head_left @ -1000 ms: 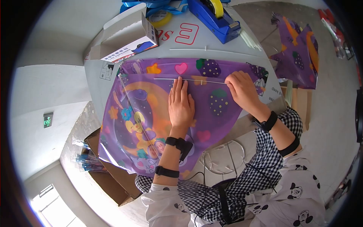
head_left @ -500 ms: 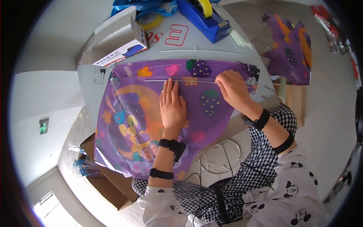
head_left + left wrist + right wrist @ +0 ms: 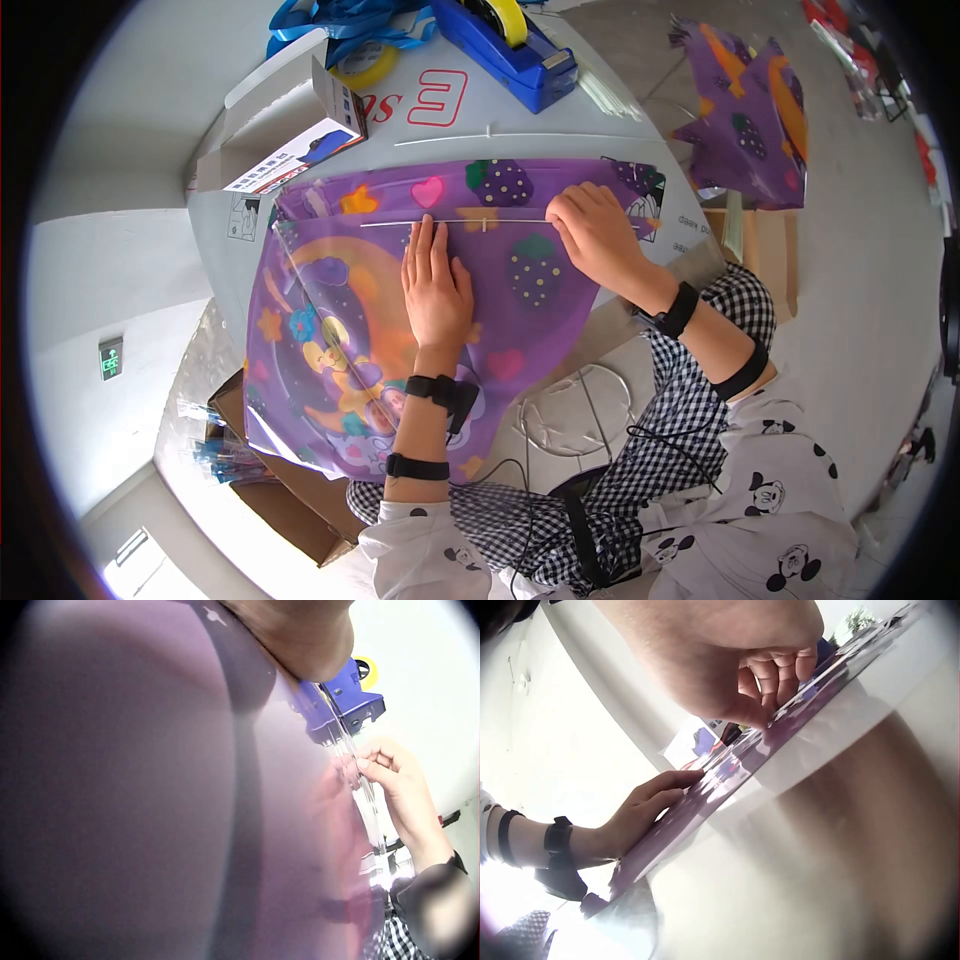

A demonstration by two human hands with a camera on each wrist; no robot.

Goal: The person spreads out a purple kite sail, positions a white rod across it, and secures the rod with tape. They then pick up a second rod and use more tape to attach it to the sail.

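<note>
A purple printed plastic sheet [image 3: 510,330], shaped like a kite sail, lies over the table's front part, its near end reaching over the lap. Across its upper part runs a thin white rod [image 3: 520,220] with a small crosspiece. My left hand [image 3: 437,300] lies flat on the sheet, straight fingertips at the rod's left part. At the rod's right end my right hand [image 3: 598,235] pinches it between thumb and curled fingers; that end is hidden by the fingers. Another thin rod [image 3: 321,300] slants down the sheet's left half. In the right wrist view the pinching fingers [image 3: 769,682] are close on the sheet.
On the grey table [image 3: 400,115] stand an open white carton [image 3: 270,145] and a blue tape dispenser [image 3: 505,60]. Near them are a yellow tape roll [image 3: 362,68], blue ribbons [image 3: 345,20], a loose rod [image 3: 440,139] and a rod bundle [image 3: 605,88]. Another purple sheet [image 3: 745,120] is at right.
The head view has shifted, so the whole scene sits further left in it. Both hands keep their places on the sheet and rod.
</note>
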